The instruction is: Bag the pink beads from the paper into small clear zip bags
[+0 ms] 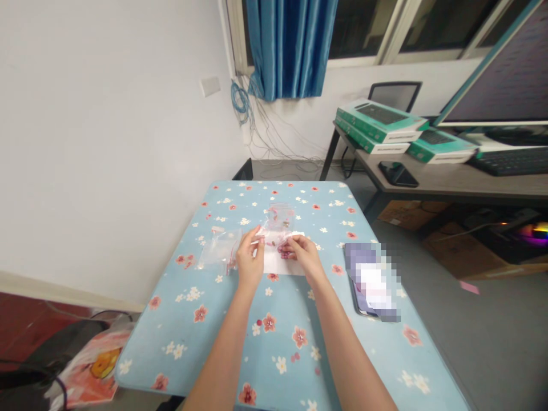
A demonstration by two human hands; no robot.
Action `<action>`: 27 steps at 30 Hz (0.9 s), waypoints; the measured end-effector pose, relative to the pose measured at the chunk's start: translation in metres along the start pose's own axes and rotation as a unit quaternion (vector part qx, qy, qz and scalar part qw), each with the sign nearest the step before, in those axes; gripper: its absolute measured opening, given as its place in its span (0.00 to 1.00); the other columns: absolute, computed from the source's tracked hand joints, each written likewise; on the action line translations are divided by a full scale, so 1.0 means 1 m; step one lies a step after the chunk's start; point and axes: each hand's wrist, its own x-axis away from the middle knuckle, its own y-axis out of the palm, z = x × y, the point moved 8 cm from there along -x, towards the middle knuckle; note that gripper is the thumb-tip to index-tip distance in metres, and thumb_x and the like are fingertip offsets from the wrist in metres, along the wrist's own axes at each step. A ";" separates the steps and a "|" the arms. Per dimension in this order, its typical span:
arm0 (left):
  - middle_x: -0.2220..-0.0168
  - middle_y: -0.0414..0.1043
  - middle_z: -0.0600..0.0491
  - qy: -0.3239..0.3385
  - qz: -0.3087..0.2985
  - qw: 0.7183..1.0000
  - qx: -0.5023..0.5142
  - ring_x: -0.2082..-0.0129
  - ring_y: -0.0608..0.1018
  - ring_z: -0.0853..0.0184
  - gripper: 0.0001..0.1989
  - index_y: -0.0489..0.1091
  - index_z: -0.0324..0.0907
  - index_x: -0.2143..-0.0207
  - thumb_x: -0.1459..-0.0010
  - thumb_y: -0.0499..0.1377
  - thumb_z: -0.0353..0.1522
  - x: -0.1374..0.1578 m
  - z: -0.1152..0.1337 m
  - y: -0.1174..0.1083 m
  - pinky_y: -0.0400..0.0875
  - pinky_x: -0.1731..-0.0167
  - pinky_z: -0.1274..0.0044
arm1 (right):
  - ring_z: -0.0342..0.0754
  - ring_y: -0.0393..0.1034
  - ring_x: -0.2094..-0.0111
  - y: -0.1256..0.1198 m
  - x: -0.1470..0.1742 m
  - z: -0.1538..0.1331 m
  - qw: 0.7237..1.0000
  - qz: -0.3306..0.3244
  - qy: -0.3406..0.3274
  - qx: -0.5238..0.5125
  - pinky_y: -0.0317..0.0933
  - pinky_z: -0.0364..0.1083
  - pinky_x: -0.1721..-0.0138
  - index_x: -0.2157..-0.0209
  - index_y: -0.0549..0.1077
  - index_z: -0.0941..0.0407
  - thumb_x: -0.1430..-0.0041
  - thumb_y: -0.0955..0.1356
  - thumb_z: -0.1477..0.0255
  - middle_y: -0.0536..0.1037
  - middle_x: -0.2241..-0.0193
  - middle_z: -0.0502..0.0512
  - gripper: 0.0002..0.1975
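left hand (249, 256) and right hand (302, 253) curl in, can't tell their grip, so work low over the paper (274, 264)

White paper (277, 265) partly hidden by left hand (250, 254) and right hand (302, 256); reddish bits (284, 250) at right fingertips too small to identify. Left grip: contents unclear. Upper zip bag (281, 213): contents too small. Phone (371, 279) on bench (295, 302): face pixelated, unreadable. Forearms (229, 354) cut by bottom edge; monitor (505, 74), keyboard (514, 161) by right; blue curtain (291, 45) by top. Box (381, 120) lettering blurred. Shopping bag (92, 365) partly behind bench.
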 end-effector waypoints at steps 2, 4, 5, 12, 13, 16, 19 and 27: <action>0.51 0.69 0.45 -0.023 0.004 0.999 0.031 0.60 0.76 0.69 0.19 0.65 0.43 0.49 0.45 0.57 0.32 -0.001 -0.006 0.001 0.73 0.62 0.77 | 0.46 0.73 0.74 0.000 0.000 -0.001 1.000 -0.001 0.000 -0.007 0.66 0.43 0.74 0.74 0.69 0.56 0.56 0.71 0.60 0.77 0.78 0.53 0.15; 0.53 0.70 0.44 -0.042 0.010 0.998 0.050 0.60 0.76 0.68 0.21 0.64 0.42 0.49 0.46 0.58 0.32 -0.001 -0.011 0.001 0.73 0.62 0.77 | 0.46 0.74 0.73 0.000 0.001 -0.001 1.000 0.000 0.004 -0.015 0.66 0.43 0.74 0.74 0.69 0.56 0.55 0.71 0.60 0.77 0.78 0.53 0.14; 0.54 0.71 0.44 -0.048 0.014 0.997 0.057 0.59 0.76 0.68 0.21 0.64 0.42 0.49 0.46 0.58 0.32 -0.002 -0.013 0.000 0.73 0.61 0.76 | 0.47 0.74 0.73 0.000 0.001 0.000 1.000 0.000 0.007 -0.018 0.66 0.43 0.74 0.74 0.69 0.56 0.55 0.71 0.61 0.77 0.78 0.54 0.14; 0.57 0.73 0.45 -0.055 0.026 0.995 0.079 0.58 0.76 0.67 0.20 0.65 0.41 0.51 0.48 0.59 0.31 -0.002 -0.015 -0.003 0.72 0.60 0.76 | 0.46 0.73 0.74 0.000 0.002 0.000 1.000 0.003 0.006 -0.028 0.66 0.42 0.74 0.74 0.69 0.57 0.55 0.71 0.62 0.77 0.78 0.54 0.13; 0.58 0.73 0.46 -0.053 0.026 0.995 0.078 0.58 0.76 0.67 0.19 0.65 0.41 0.52 0.48 0.59 0.31 -0.002 -0.013 -0.002 0.72 0.60 0.76 | 0.45 0.73 0.74 0.000 0.002 0.000 1.000 0.003 0.005 -0.027 0.66 0.42 0.74 0.74 0.69 0.57 0.55 0.71 0.62 0.77 0.78 0.53 0.13; 0.60 0.73 0.47 -0.047 0.024 0.996 0.073 0.59 0.76 0.68 0.18 0.65 0.41 0.52 0.47 0.59 0.31 -0.001 -0.008 -0.002 0.71 0.61 0.76 | 0.44 0.72 0.76 -0.001 0.002 -0.001 1.000 0.005 0.000 -0.026 0.66 0.42 0.75 0.75 0.69 0.57 0.56 0.71 0.61 0.76 0.78 0.52 0.14; 0.60 0.73 0.47 -0.045 0.025 0.996 0.075 0.59 0.76 0.68 0.18 0.65 0.41 0.52 0.47 0.59 0.30 0.000 -0.006 -0.001 0.71 0.62 0.77 | 0.43 0.71 0.77 -0.001 0.002 -0.001 1.000 0.008 -0.002 -0.028 0.66 0.41 0.76 0.75 0.69 0.57 0.57 0.72 0.62 0.75 0.79 0.51 0.14; 0.59 0.73 0.46 -0.056 0.040 0.990 0.122 0.62 0.77 0.68 0.20 0.65 0.41 0.53 0.50 0.61 0.31 -0.002 -0.008 -0.003 0.72 0.62 0.76 | 0.43 0.70 0.77 -0.001 0.001 -0.003 0.999 0.008 -0.005 -0.047 0.67 0.42 0.76 0.75 0.69 0.57 0.57 0.71 0.62 0.75 0.79 0.50 0.13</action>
